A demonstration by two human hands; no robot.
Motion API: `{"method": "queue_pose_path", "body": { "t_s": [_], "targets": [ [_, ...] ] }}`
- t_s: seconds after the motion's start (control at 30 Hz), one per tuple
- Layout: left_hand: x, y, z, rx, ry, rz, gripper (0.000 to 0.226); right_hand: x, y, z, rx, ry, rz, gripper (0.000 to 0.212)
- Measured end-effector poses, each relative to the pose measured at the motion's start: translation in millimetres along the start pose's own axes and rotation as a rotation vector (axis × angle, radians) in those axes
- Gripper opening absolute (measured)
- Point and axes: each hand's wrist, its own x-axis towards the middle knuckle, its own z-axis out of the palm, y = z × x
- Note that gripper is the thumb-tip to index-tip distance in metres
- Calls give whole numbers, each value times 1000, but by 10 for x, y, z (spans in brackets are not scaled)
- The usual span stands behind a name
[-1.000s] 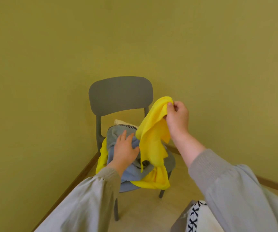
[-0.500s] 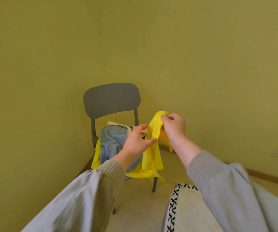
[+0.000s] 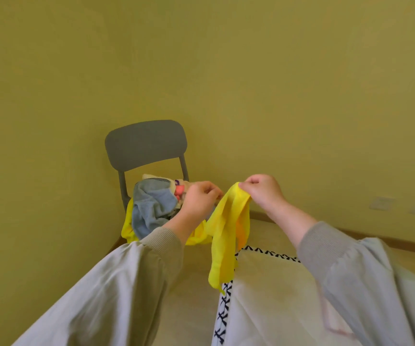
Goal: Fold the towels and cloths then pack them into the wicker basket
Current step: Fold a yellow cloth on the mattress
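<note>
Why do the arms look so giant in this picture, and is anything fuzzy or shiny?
Head view: the wide lens swells the sleeves nearest the camera, while the chair looks small; head view: light is soft and even, no glare, only faint shadows; head view: the wall sockets at the right edge look smeared, the yellow cloth pinched by left hand and right hand fairly sharp.

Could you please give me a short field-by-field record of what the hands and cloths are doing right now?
Held item: yellow cloth, hanging unfolded
Left hand: pinches the cloth's top edge
Right hand: pinches the same edge
Chair: grey chair with a blue towel heaped among other cloths
Foreground: white cover with black stitched border
Wicker basket: not in view
</note>
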Motion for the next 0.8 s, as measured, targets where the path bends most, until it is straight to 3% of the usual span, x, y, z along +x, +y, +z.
{"method": "queue_pose_path", "body": {
  "t_s": [0.07, 0.17, 0.23, 0.43, 0.57, 0.67, 0.8],
  "targets": [
    [-119, -11, 80, -31, -128, -18, 7, -95, 103, -64, 0, -6, 33, 24],
    [-347, -73, 289, 63, -300, -57, 32, -231, 219, -109, 1, 13, 80, 33],
    [-465, -84, 414, 124, -279, -29, 38, -301, 266, -130, 11, 24, 101, 37],
    [-649, -11, 565, 86, -188, 6, 11, -481, 444, -256, 114, -68, 136, 17],
    [-692, 86, 633, -214, -169, -142, 20, -597, 506, -471, 356, -210, 122, 24],
    [-696, 149, 695, -401, -177, -276, 19, -691, 614, -649, 308, -361, 31, 23],
    [-716, 268, 816, -568, -194, -331, 23, -722, 788, -685, 127, -238, -11, 25]
  ]
}}
